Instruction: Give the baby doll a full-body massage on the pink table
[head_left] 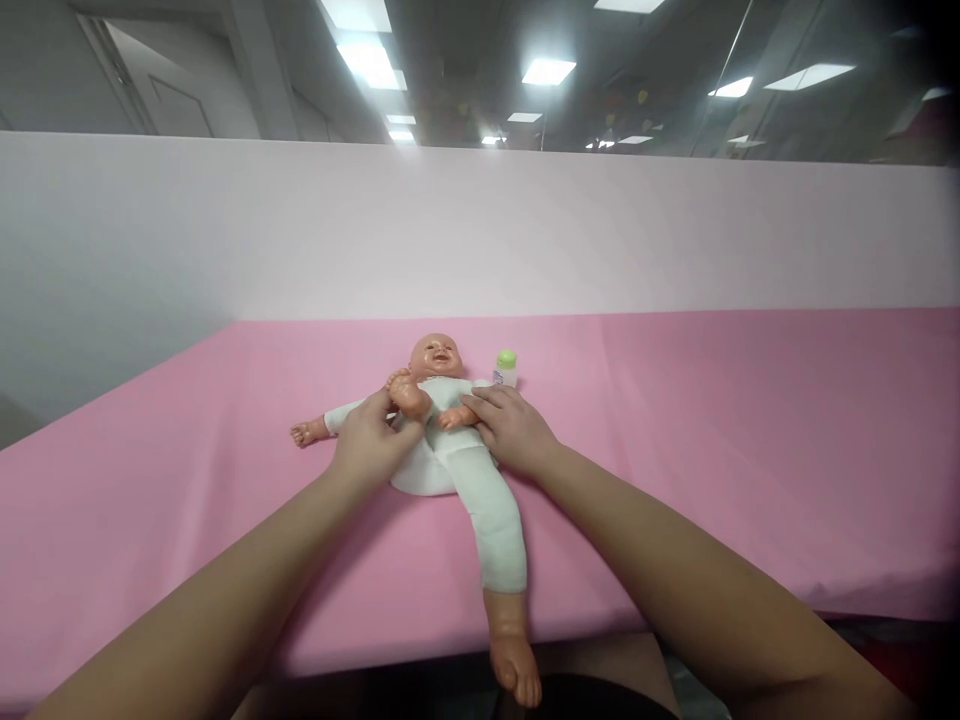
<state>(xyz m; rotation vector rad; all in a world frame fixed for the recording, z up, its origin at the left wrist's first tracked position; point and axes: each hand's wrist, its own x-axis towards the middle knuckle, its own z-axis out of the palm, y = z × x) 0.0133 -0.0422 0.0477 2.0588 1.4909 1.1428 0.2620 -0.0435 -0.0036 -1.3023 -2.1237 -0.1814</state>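
Observation:
A baby doll with a cloth body and plastic head, hands and feet lies on its back, head away from me. One leg is bent up toward its chest, and my left hand is wrapped round that leg near the raised foot. My right hand rests on the doll's arm, fingers laid out just above its small plastic hand. The doll's other leg stretches toward me, its foot past the table edge. Its other arm reaches out to the left.
A small bottle with a green cap stands beside the doll's head, just beyond my right hand. The pink-covered table spreads to both sides. A white partition rises along its back, with glass above.

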